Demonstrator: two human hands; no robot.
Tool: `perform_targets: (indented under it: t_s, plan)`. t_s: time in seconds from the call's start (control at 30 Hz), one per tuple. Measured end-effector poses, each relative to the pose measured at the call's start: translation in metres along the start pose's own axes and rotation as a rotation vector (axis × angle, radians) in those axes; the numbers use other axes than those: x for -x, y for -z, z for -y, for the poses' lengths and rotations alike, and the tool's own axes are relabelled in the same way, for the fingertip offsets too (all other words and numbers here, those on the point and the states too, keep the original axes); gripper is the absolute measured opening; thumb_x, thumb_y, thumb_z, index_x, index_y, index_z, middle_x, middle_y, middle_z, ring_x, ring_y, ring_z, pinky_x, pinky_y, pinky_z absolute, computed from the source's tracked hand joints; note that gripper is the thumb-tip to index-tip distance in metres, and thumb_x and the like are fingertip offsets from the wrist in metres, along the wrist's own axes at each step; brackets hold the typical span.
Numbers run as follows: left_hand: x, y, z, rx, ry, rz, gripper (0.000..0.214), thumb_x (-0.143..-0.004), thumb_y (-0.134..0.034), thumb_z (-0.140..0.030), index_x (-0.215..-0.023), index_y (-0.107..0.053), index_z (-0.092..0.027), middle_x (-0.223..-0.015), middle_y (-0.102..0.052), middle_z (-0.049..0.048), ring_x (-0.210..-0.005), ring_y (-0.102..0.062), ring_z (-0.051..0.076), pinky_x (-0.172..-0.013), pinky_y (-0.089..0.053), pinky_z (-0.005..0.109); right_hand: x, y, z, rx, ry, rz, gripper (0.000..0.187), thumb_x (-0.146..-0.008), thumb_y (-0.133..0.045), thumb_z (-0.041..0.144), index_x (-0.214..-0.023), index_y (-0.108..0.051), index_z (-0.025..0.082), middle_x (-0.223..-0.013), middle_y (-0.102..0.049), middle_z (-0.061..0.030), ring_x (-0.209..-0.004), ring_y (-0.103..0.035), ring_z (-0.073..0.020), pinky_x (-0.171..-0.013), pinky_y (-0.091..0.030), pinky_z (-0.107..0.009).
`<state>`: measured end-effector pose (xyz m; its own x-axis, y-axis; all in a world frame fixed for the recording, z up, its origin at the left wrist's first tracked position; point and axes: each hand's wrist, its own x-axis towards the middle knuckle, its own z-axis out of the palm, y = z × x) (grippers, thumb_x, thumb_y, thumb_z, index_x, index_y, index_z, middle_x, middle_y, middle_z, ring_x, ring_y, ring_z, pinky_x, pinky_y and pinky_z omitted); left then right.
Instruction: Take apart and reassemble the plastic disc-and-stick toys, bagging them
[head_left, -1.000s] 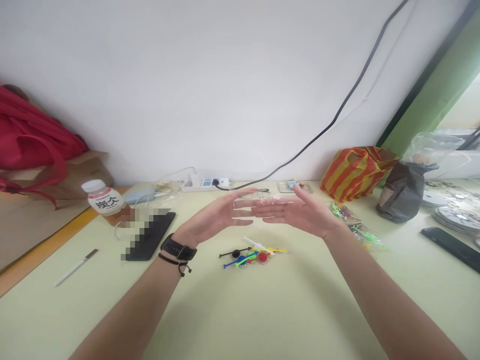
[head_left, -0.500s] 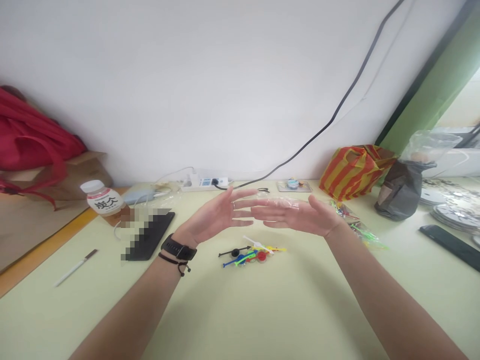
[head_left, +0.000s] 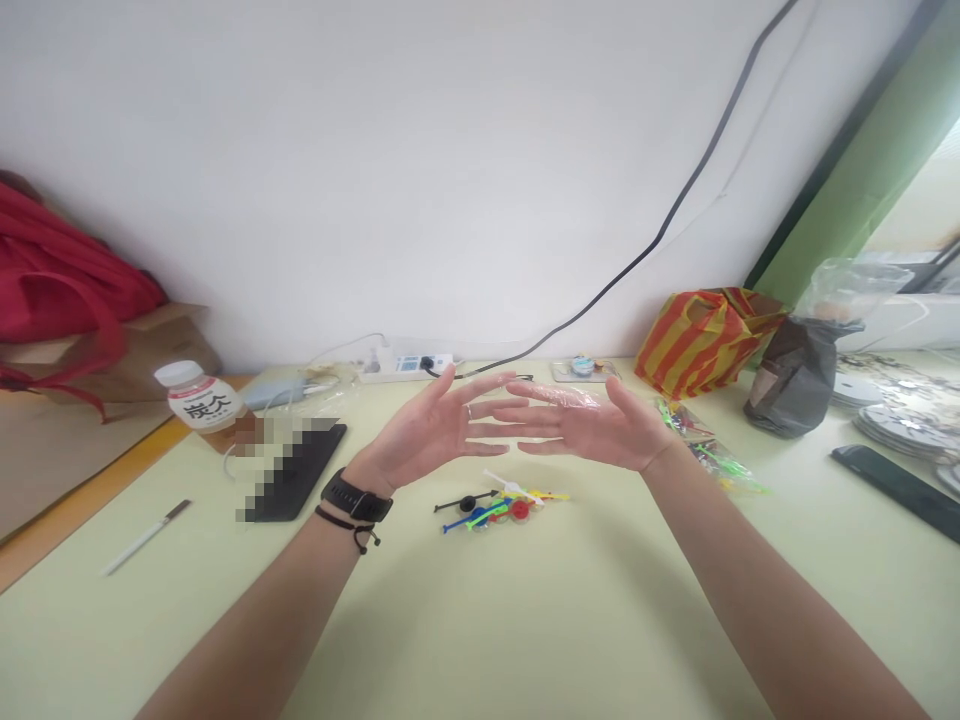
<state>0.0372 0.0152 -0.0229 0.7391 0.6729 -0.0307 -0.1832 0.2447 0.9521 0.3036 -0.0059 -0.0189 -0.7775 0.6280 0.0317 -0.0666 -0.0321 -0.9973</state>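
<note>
My left hand [head_left: 431,425] and my right hand [head_left: 592,425] are raised over the table, palms toward me, fingers spread and pointing at each other. The fingertips overlap in view; whether they touch I cannot tell. Neither hand holds anything. A black watch [head_left: 358,495] and a dark cord bracelet [head_left: 349,525] are on my left wrist, and a thin ring [head_left: 469,411] circles one left finger. Below the hands lies a small pile of colored plastic spinner arrows [head_left: 499,505] in black, white, blue, green, red and yellow. Clear plastic wrap [head_left: 566,397] shows behind my right fingers.
At left stand a capped drink bottle [head_left: 202,395], a dark flat device [head_left: 300,485] partly pixelated, and a pen [head_left: 148,537]. A power strip [head_left: 405,367] lies by the wall. Rightward are bagged spinner arrows [head_left: 720,465], a striped bag [head_left: 701,340], a grey bag [head_left: 795,385] and stacked discs [head_left: 907,430].
My fingers have spread a little wider, and the right hand has shifted slightly left. The whole view has moved a little; the spinner arrows lie as before.
</note>
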Motion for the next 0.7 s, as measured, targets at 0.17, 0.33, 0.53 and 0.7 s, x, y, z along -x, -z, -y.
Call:
perform_targets:
  t_s: [0.17,0.33,0.53,0.7]
  plan:
    - [-0.002,0.015,-0.002,-0.193,-0.224,-0.350,0.069,-0.099,-0.043,-0.072,-0.161,-0.031,-0.044,-0.161,-0.047,0.0070,-0.142,-0.051,0.033,-0.117,-0.037,0.054,-0.004,0.000,-0.003,-0.131,-0.036,-0.045,0.092,-0.087,-0.027,0.090,-0.157,-0.042,0.032,-0.156,-0.054,-0.0081,-0.148,-0.044,-0.0296,-0.119,-0.034,-0.050]
    - [0.004,0.010,-0.005,-0.708,-0.467,-0.587,0.065,-0.101,-0.053,-0.059,-0.160,-0.036,-0.037,-0.165,-0.041,0.0065,-0.152,-0.036,0.034,-0.123,-0.030,0.048,-0.008,-0.001,-0.005,-0.149,-0.068,-0.127,0.087,-0.091,-0.024,0.087,-0.154,-0.047,0.031,-0.149,-0.061,-0.0093,-0.144,-0.050,-0.0291,-0.118,-0.036,-0.051]
    - [0.007,-0.018,0.000,-1.353,-0.588,-0.401,0.093,-0.086,-0.074,-0.059,-0.163,-0.032,-0.028,-0.169,-0.030,0.0090,-0.157,-0.021,0.039,-0.129,-0.016,0.051,-0.015,-0.009,-0.006,-0.219,-0.091,-0.127,0.080,-0.097,-0.023,0.082,-0.144,-0.058,0.028,-0.147,-0.062,-0.0100,-0.140,-0.054,-0.0292,-0.118,-0.038,-0.050]
    - [-0.001,-0.035,0.017,-1.624,-0.637,-0.224,0.106,-0.075,-0.080,-0.063,-0.162,-0.032,-0.023,-0.162,-0.039,0.0156,-0.148,-0.029,0.045,-0.126,-0.015,0.058,-0.025,-0.021,-0.014,-0.422,-0.076,-0.141,0.078,-0.098,-0.026,0.079,-0.117,-0.073,0.020,-0.128,-0.072,-0.0148,-0.124,-0.064,-0.0314,-0.110,-0.046,-0.050]
